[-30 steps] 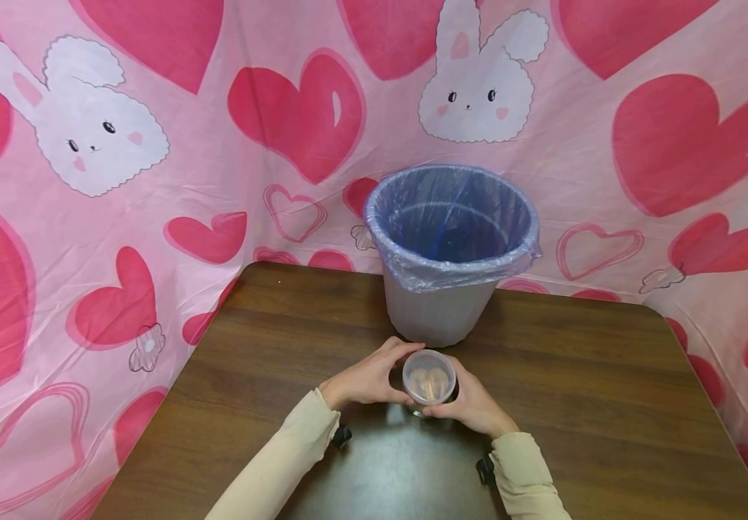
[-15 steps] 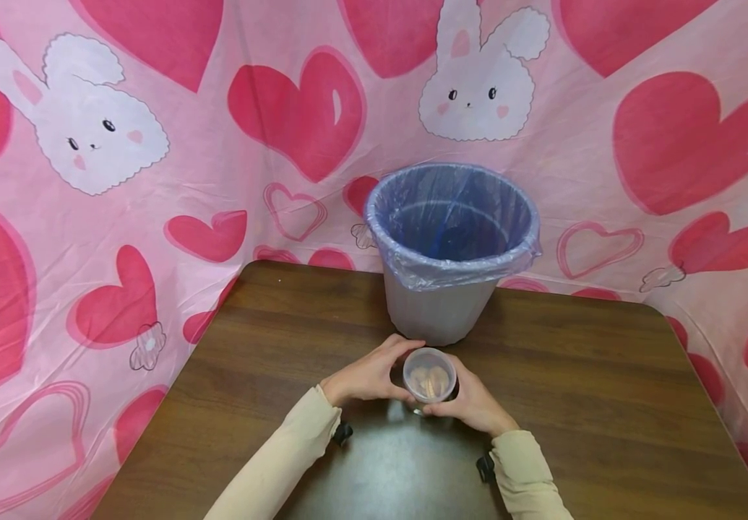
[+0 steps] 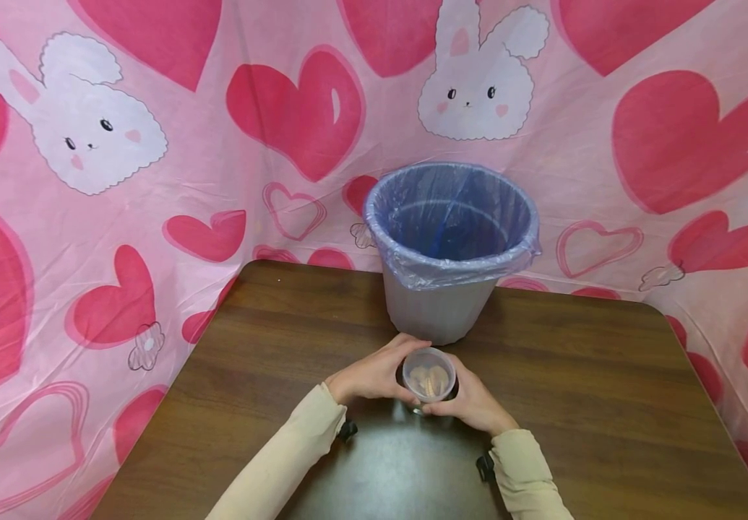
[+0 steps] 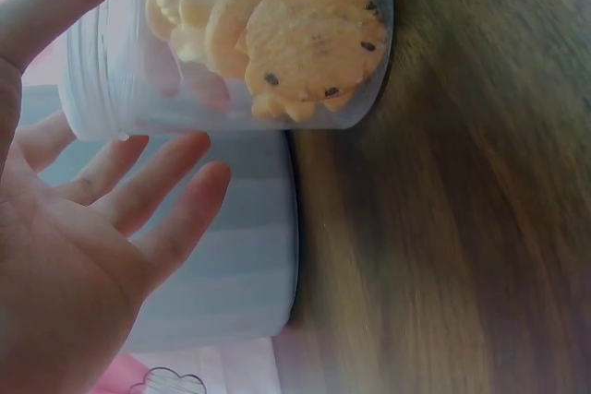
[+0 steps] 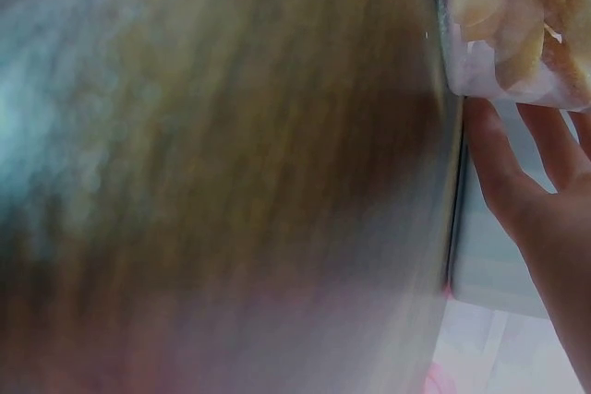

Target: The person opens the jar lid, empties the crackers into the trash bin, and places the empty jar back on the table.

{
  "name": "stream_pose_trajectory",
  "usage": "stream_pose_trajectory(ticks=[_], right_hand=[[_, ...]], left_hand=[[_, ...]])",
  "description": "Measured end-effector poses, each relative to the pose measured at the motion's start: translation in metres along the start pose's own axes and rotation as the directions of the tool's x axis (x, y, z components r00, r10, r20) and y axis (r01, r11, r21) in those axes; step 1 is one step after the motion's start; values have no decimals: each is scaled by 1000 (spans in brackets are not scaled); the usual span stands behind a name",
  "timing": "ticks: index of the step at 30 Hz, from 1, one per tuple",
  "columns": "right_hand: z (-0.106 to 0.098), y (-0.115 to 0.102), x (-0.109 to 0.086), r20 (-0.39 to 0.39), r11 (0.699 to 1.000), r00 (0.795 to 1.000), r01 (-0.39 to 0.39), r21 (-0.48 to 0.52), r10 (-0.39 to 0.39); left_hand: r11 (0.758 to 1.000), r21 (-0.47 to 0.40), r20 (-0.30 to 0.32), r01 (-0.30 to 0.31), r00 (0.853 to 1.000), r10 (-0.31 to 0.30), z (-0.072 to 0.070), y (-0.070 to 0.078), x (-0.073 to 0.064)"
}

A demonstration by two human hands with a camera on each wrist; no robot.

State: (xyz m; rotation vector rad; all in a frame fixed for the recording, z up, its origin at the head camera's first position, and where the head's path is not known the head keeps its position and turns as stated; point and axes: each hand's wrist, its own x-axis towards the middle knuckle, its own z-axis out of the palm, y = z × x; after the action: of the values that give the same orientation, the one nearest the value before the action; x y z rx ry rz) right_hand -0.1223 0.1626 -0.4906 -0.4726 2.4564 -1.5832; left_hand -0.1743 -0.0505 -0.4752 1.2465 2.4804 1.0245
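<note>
Between the two hands stands a clear plastic jar (image 3: 429, 375) with a translucent lid, upright on the table. Inside it are several pale brown cookies (image 4: 314, 39). My left hand (image 3: 374, 374) holds the jar from the left near the lid, thumb at the near side and index finger reaching round the far side. From the right, my right hand (image 3: 474, 404) holds it lower on its side, thumb at the front. The left wrist view shows the left fingers (image 4: 189, 214) spread behind the jar. Right fingers (image 5: 494, 149) meet its side in the right wrist view.
A grey bin (image 3: 435, 310) with a blue plastic liner (image 3: 454, 271) stands on the brown wooden table (image 3: 595, 404), just beyond the jar. A pink cloth (image 3: 204, 144) with hearts and rabbits hangs round the table's back and sides.
My left hand has shifted slightly to the right, its index finger reaching a little further round the lid. The jar and the right hand stay nearly where they were.
</note>
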Motion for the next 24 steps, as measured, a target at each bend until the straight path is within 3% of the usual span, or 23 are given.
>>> stream_pose_trajectory(ticks=[11, 20, 24], right_hand=[[-1, -1, -1, 2, 1000, 1000, -4, -13, 4], [0, 0, -1, -19, 1000, 1000, 4, -20, -4], [3, 19, 2, -34, 999, 999, 14, -41, -15]], left_hand=[[1000, -6, -4, -16, 1000, 16, 7, 3, 5], [997, -9, -7, -79, 997, 79, 12, 5, 10], [996, -3, -3, -91, 996, 91, 13, 5, 12]])
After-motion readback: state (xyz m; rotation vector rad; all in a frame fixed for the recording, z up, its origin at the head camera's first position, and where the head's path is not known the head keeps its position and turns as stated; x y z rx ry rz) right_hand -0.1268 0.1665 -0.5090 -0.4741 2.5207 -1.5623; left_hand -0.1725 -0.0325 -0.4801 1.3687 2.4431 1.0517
